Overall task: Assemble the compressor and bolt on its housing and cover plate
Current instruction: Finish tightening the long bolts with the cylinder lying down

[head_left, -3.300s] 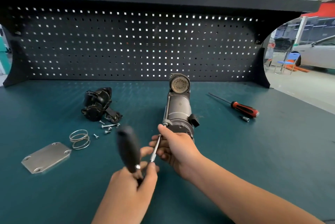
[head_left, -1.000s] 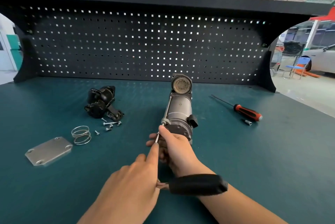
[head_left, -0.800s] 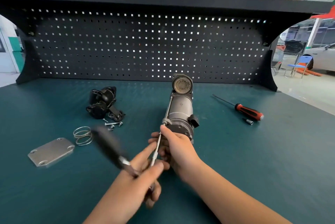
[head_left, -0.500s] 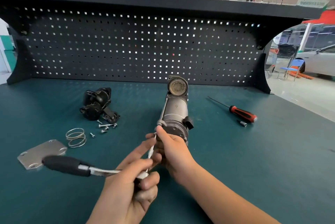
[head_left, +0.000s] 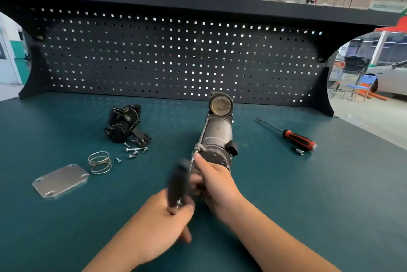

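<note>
L hand (head_left: 160, 223) grips ratchet (head_left: 177, 183), handle swung back upright; R hand (head_left: 217, 186) grips compressor (head_left: 217, 137), bolt (head_left: 202, 134) prob mid-tightening

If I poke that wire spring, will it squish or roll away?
The spring is thin wire with wide gaps between its coils, so it probably squishes easily and weighs little. Its coils are round, so a push might roll it, though the mat likely slows it.

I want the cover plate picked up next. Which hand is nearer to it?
Left. The left hand, gripping the black-handled tool, is right of the cover plate; the right hand, holding the compressor, is farther right.
</note>
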Tool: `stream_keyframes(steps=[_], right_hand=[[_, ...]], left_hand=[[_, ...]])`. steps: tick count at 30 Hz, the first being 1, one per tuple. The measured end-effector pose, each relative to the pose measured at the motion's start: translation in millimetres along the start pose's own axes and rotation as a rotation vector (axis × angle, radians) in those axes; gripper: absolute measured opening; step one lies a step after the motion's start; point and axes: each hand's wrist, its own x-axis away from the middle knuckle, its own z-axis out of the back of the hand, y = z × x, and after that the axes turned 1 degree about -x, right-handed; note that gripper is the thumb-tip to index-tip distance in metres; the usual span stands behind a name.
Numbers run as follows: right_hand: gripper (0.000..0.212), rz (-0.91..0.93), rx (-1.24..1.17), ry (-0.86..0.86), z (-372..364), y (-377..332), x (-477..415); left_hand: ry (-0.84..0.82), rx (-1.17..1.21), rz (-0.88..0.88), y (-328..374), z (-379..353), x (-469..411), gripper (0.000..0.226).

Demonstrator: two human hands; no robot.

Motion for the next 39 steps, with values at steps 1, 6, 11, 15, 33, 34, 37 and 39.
stream_keyframes(steps=[1,6,11,15,33,34,37,39], right_hand=[[0.029,0.020,0.029,-0.004,-0.2,0.8,0.4],[0.026,0.028,0.091,0.000,0.4,0.9,0.4],[0.029,0.003,-0.010,-0.049,2.2,-2.2,2.2],[0.034,-0.061,-0.009,-0.073,-1.7,-0.6,0.0],[0.028,-0.013,-0.036,-0.059,-4.9,-1.3,5.0],[0.028,-0.011,-0.049,-0.054,-4.6,-1.7,5.8],[0.028,0.007,-0.059,-0.050,-2.2,-2.6,7.2],[0.028,0.001,-0.063,-0.041,-2.2,-2.6,7.3]], left_hand=[[0.029,0.369,0.080,1.8,-2.8,2.1,0.039],[0.052,1.450,0.264,12.5,-10.8,2.3,0.028],[-0.085,0.760,0.058,3.3,-10.1,1.0,0.043],[-0.157,-0.022,-0.045,2.2,5.4,-3.9,0.056],[-0.148,1.794,0.095,4.3,-4.8,0.1,0.077],[-0.090,1.658,0.097,4.9,-6.8,0.1,0.062],[-0.010,1.218,0.102,4.7,-9.9,-1.9,0.041],[-0.021,0.924,0.072,-0.9,-7.3,-3.4,0.053]])
